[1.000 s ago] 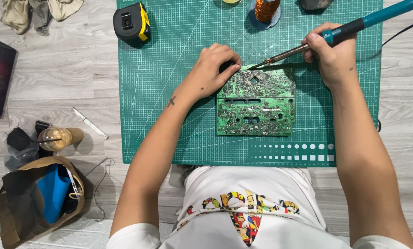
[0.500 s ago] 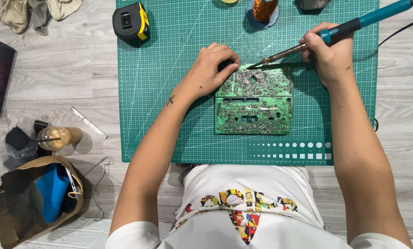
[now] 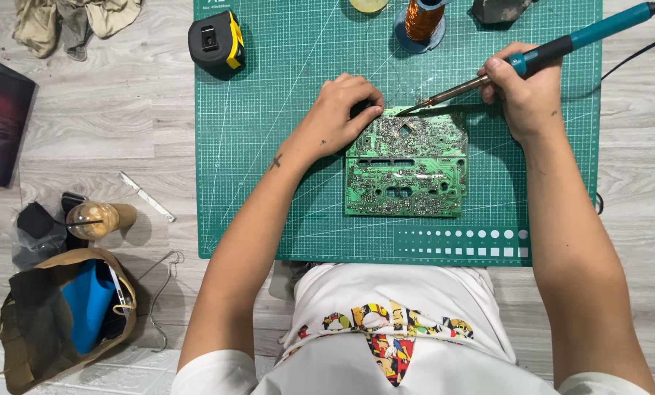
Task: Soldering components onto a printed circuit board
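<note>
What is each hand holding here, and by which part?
The right hand grips a soldering iron by its teal-and-black handle. The left hand presses on the upper left corner of the green circuit board.

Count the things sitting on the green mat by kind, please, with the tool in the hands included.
Circuit board: 1
Soldering iron, gripped in the right hand: 1
Tape measure: 1
Copper wire spool: 1
Part-hidden items at the cutting mat top edge: 2
Total: 6
The left hand steadies the board.
</note>
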